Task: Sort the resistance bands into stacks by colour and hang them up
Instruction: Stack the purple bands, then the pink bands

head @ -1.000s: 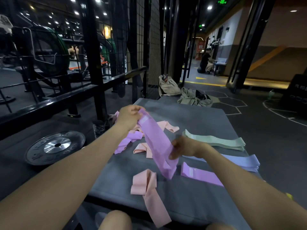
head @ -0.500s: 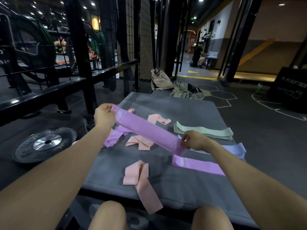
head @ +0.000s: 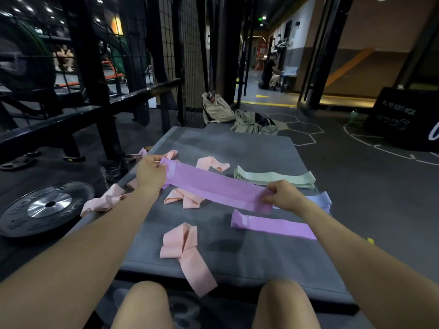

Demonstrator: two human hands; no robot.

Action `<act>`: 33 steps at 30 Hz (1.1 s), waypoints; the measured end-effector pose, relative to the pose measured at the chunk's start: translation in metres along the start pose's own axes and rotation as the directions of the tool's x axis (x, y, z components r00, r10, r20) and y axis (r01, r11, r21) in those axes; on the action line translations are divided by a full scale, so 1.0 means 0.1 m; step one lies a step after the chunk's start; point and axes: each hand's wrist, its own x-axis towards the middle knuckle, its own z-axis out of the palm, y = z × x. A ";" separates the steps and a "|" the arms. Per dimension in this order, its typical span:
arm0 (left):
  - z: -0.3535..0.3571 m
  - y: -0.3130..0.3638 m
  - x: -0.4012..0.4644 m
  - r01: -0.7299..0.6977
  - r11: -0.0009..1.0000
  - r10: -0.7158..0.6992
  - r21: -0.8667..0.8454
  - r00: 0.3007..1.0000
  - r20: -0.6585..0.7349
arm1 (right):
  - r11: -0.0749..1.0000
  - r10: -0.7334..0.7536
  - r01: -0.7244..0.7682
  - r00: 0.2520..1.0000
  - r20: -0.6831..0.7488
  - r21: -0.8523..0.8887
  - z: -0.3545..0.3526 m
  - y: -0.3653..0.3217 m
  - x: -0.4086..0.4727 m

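— While both arms reached forward, how were the hands set?
— The left hand pinched one end of a purple band at centre left; the right hand pinched the other end, centre right, the band stretched flat above the grey mat.
— And room around it?
— A second purple band lay just below the right hand. Green bands were stacked toward the mat's right edge, pink bands were scattered across the middle, and one pink band hung over the near edge.
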 end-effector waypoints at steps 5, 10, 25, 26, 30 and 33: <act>0.21 -0.09 -0.12 0.002 0.996 -0.009 0.091 0.996 0.087 | 0.922 0.226 -0.242 0.970 0.089 0.303 -0.04 0.33 -0.17; 0.52 -0.17 -0.30 0.062 0.998 -0.065 0.031 0.988 0.138 | 0.669 0.399 -0.317 0.916 0.035 0.672 -0.15 0.62 -0.33; 1.32 -0.29 -0.68 0.302 0.952 -0.267 -0.051 0.900 0.345 | 0.437 0.518 -0.395 0.845 0.132 0.808 -0.38 1.45 -0.60; 1.34 -0.29 -0.70 0.297 0.954 -0.262 -0.047 0.898 0.353 | 0.467 0.501 -0.392 0.856 0.128 0.793 -0.37 1.47 -0.63; 1.29 -0.38 -0.82 0.193 0.981 -0.188 0.022 0.915 0.357 | 0.589 0.441 -0.334 0.896 0.054 0.736 -0.32 1.58 -0.73; 1.20 -0.49 -0.94 0.083 0.994 -0.104 0.073 0.925 0.366 | 0.678 0.385 -0.264 0.923 -0.026 0.686 -0.25 1.62 -0.85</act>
